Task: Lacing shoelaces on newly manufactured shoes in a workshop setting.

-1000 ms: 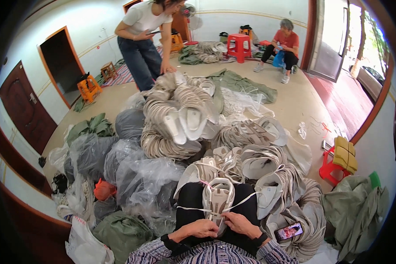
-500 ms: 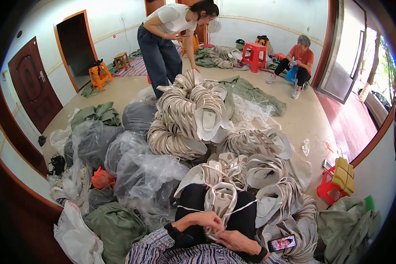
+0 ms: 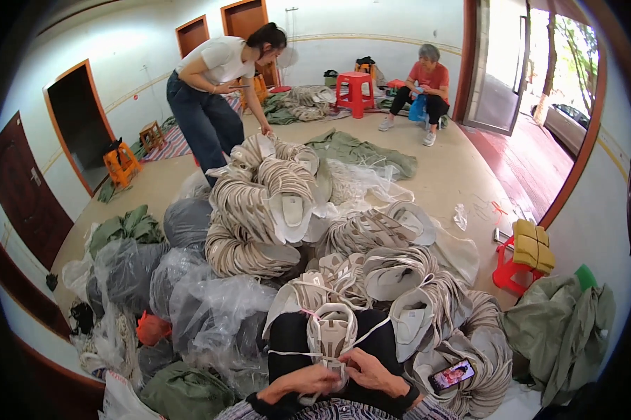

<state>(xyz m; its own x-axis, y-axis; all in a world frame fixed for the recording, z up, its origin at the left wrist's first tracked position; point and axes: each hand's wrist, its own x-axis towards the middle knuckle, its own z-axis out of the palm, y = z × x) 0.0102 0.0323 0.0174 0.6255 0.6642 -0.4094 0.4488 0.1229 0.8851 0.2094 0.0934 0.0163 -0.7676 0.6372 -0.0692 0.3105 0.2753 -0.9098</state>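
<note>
A beige and white shoe upper [image 3: 331,329] lies on my lap between my dark-trousered thighs, its narrow end toward me. White shoelace [image 3: 376,327] strands spread out from both sides of it. My right hand [image 3: 371,371] is closed at the upper's near right side, thumb and fingers pinching the lace. Curled over the near end is my left hand [image 3: 310,380], closed, with a bit of lace hanging below it; its fingertips are partly hidden and slightly blurred. A small pink tie [image 3: 308,313] shows by the upper's far end.
Stacked shoe uppers [image 3: 259,203] pile up ahead and to my right. A lit phone [image 3: 452,375] rests on the right stack. Plastic-wrapped bundles [image 3: 210,301] lie left. A standing person [image 3: 217,66] touches the far pile; another person [image 3: 427,80] sits beyond, near the doorway.
The view has turned right, so the room shifts left. My right hand has risen along the upper's right side, while my left hand has dropped toward its near end.
</note>
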